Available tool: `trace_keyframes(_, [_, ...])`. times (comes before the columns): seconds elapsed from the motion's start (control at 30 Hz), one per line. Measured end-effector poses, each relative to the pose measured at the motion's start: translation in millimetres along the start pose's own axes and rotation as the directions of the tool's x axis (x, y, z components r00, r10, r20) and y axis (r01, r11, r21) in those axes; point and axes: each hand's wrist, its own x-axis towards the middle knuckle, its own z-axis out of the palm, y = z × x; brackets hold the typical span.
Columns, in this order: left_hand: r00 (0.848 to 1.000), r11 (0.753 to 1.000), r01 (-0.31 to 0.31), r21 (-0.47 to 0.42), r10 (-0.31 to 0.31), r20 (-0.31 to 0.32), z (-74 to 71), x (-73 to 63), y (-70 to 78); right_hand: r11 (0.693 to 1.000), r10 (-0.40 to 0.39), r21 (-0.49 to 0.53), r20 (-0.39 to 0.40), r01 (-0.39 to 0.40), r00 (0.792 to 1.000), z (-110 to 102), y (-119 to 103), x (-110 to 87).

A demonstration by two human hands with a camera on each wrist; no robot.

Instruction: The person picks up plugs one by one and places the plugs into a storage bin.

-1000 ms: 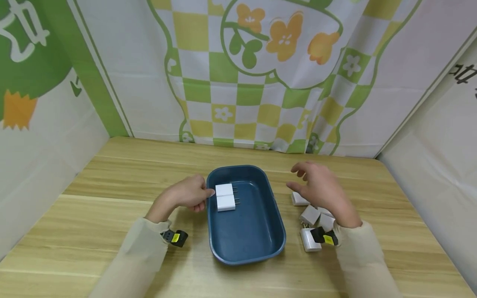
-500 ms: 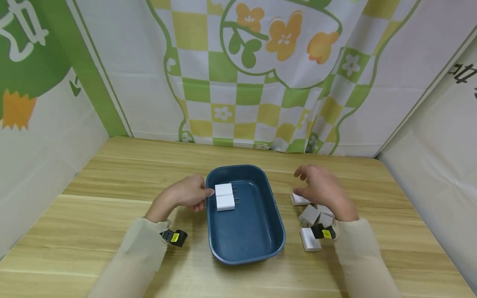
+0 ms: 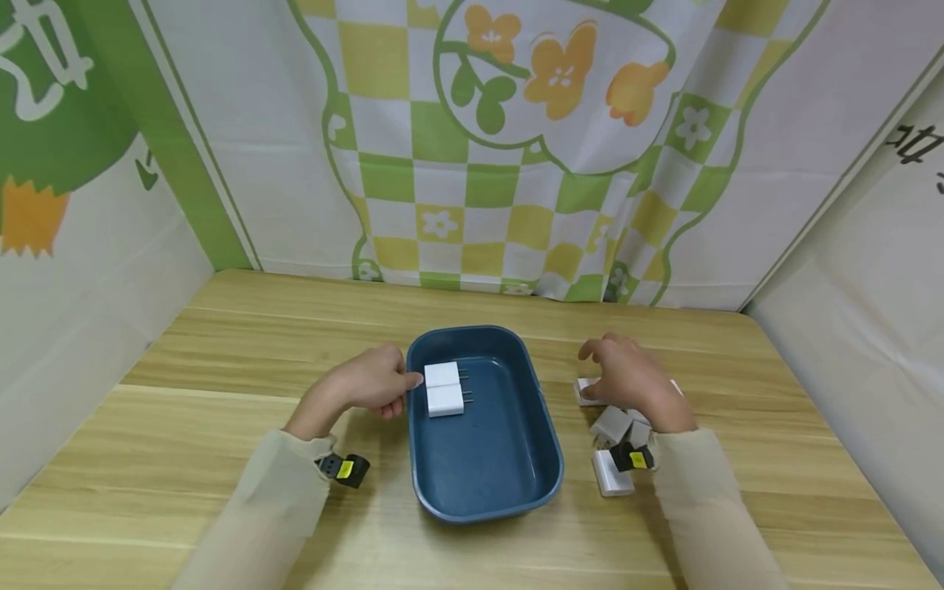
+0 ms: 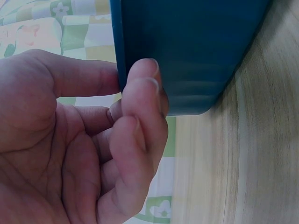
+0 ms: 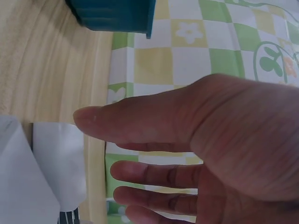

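Observation:
My left hand (image 3: 371,382) pinches the left rim of a dark blue plastic tub (image 3: 487,467). In the left wrist view, the thumb lies over the rim and curled fingers (image 4: 140,102) press the outer wall. Inside the tub, two white plug chargers (image 3: 445,401) lie side by side at the left, metal prongs pointing right. My right hand (image 3: 633,378) hovers, fingers spread and slightly bent, over several loose white chargers. One charger (image 3: 586,393) lies just under its thumb, partly hidden. The right wrist view has nothing between thumb and fingers, with white chargers (image 5: 60,163) beside the thumb tip.
Nearer me on the right, another charger (image 3: 613,474) and a greyish-looking one (image 3: 610,424) lie on the wooden table (image 3: 258,328). A checked green and yellow curtain (image 3: 487,188) hangs behind the table, with pale cloth walls at both sides.
My right hand has come lower and a little toward me, its thumb now overlapping the far charger. The left hand, the tub and the two chargers inside stay put.

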Motion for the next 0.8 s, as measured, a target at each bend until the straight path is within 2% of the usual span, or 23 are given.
trace_keyframes(0.27, [1.000, 1.000, 0.000, 0.008, 0.000, -0.002, -0.4, -0.4, 0.4, 0.998, 0.005, -0.059, 0.031, -0.004, 1.000, 7, 0, 3.0])
trace_keyframes(0.53, [1.000, 1.000, -0.010, 0.000, 0.010, -0.010, 0.9, -0.8, -0.3, 0.998, 0.049, -0.050, 0.087, -0.044, 0.995, 11, -1, 4.5])
trace_keyframes(0.8, [1.000, 1.000, -0.003, 0.005, 0.003, -0.019, 1.2, -1.2, 0.2, 0.997, 0.043, -0.074, 0.097, -0.036, 0.994, 14, 0, 4.2])
